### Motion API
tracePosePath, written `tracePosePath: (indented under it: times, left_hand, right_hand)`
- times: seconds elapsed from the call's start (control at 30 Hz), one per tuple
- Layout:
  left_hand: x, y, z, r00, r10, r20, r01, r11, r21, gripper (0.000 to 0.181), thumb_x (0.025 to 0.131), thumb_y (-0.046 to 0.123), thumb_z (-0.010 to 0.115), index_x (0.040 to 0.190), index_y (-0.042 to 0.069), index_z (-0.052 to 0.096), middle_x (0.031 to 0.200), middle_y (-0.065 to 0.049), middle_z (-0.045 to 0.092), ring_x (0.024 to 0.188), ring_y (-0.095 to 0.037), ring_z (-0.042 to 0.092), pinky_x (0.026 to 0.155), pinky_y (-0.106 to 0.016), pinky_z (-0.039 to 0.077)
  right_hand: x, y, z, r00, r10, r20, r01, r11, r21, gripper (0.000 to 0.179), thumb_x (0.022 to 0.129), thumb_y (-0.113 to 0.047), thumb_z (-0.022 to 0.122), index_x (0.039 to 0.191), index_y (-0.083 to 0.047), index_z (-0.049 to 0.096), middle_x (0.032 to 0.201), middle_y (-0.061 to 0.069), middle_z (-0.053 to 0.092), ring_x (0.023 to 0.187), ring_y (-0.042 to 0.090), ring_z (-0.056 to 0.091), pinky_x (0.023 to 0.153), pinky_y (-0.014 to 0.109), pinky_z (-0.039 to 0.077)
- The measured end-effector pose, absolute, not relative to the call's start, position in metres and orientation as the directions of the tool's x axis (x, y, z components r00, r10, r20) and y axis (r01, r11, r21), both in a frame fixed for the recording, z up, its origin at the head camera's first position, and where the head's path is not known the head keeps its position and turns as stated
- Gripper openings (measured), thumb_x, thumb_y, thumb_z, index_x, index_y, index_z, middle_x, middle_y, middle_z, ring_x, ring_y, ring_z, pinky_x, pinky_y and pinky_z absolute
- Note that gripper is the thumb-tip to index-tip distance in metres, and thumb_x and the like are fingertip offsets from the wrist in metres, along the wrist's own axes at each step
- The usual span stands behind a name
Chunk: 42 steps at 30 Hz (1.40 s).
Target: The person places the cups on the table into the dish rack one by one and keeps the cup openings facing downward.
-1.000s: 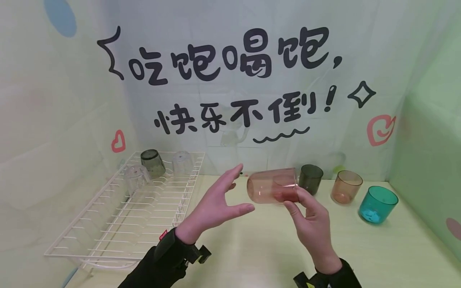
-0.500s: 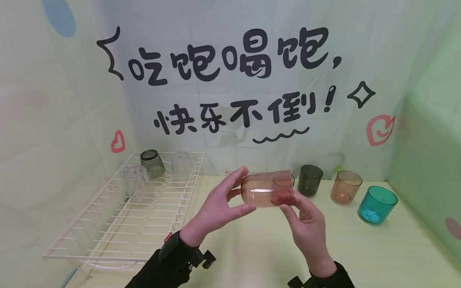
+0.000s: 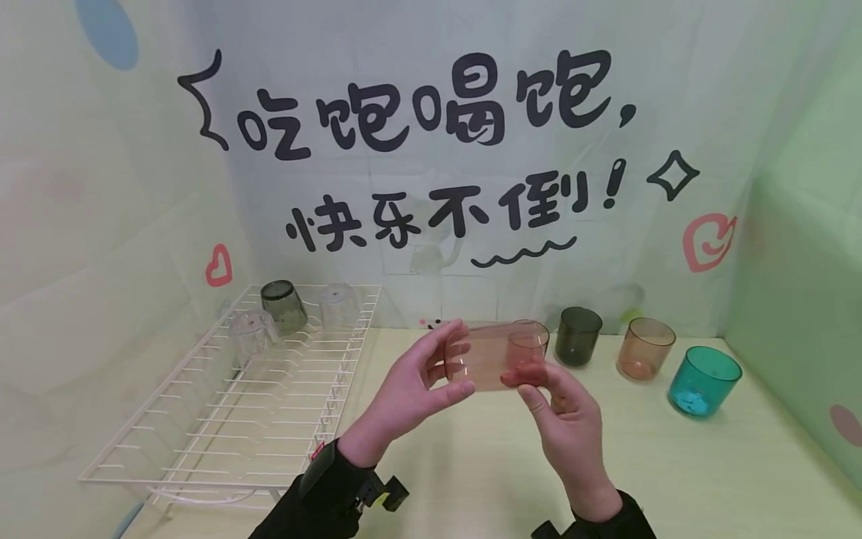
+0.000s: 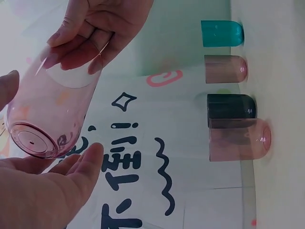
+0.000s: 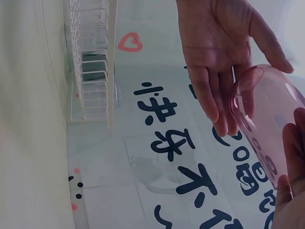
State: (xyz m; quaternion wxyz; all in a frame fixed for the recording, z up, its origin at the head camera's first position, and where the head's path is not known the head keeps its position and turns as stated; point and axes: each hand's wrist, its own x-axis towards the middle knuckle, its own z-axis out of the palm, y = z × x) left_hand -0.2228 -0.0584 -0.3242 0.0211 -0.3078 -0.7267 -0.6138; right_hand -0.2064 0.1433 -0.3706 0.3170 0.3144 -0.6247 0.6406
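1. The look of a kitchen is given; whether in a home or elsewhere cannot be told.
2. Upturned glasses (image 3: 283,308) are held in a white wire dish rack (image 3: 202,483).
3. Upright tumblers (image 3: 704,382) are lined up on a pale tabletop (image 3: 458,464).
4. The back wall (image 3: 337,30) is printed with Chinese lettering (image 3: 475,112) about eating and drinking one's fill.

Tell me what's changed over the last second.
The held pink glass has moved left, base first, into the hollow of the left hand; whether they touch is unclear. The right hand travelled with it, still holding its mouth end. Nothing was let go. Unchanged: the rack glasses and the standing glasses on the table.
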Motion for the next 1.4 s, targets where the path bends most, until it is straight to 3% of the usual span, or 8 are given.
tracePosePath:
  times: [0.2,0.57,0.93,1.1,1.4]
  left_hand:
    - [-0.232,-0.058,-0.338,-0.803,0.428,0.415,0.452,-0.015,0.892,0.067,0.077,0.02,0.069,0.135,0.025,0.035,0.131,-0.004,0.043,0.113,-0.02,0.048,0.09,-0.034,0.041]
    - [-0.215,-0.057,-0.318,-0.817,0.404,0.41,0.441,-0.018,0.897,0.063,0.078,0.013,0.067,0.134,0.016,0.037,0.126,-0.016,0.045,0.111,-0.032,0.049,0.09,-0.034,0.042]
    - [-0.211,-0.058,-0.318,-0.821,0.386,0.42,0.464,0.025,0.885,0.062,0.077,0.015,0.069,0.132,0.014,0.039,0.119,-0.01,0.051,0.104,-0.023,0.054,0.089,-0.033,0.043]
    - [-0.21,-0.058,-0.318,-0.818,0.383,0.429,0.471,0.018,0.882,0.062,0.077,0.014,0.069,0.131,0.013,0.04,0.119,-0.014,0.051,0.104,-0.028,0.053,0.088,-0.033,0.043]
    - [-0.208,-0.061,-0.314,-0.829,0.363,0.425,0.465,0.026,0.885,0.06,0.076,0.013,0.069,0.13,0.01,0.042,0.118,-0.013,0.051,0.104,-0.027,0.054,0.087,-0.034,0.044]
  right_hand:
    - [-0.205,0.142,-0.372,-0.62,0.021,0.784,-0.784,-0.042,-0.619,0.026,0.08,0.012,0.052,0.104,0.003,0.057,0.094,0.018,0.062,0.09,0.024,0.06,0.085,0.031,0.045]
    - [-0.202,0.14,-0.373,-0.659,0.024,0.752,-0.752,-0.022,-0.658,0.025,0.082,0.009,0.052,0.105,0.001,0.057,0.096,0.017,0.062,0.09,0.024,0.059,0.084,0.031,0.045]
    - [-0.198,0.139,-0.372,-0.702,0.02,0.712,-0.712,0.009,-0.703,0.023,0.083,0.003,0.055,0.104,-0.003,0.059,0.096,0.014,0.063,0.092,0.024,0.059,0.086,0.031,0.044]
    - [-0.199,0.14,-0.373,-0.672,0.004,0.74,-0.74,0.034,-0.672,0.025,0.082,0.005,0.055,0.105,-0.003,0.059,0.097,0.014,0.063,0.092,0.024,0.058,0.086,0.03,0.044]
    - [-0.195,0.144,-0.364,-0.586,-0.071,0.808,-0.809,-0.012,-0.588,0.041,0.075,0.016,0.055,0.115,0.005,0.052,0.109,0.021,0.058,0.111,0.026,0.049,0.095,0.03,0.035]
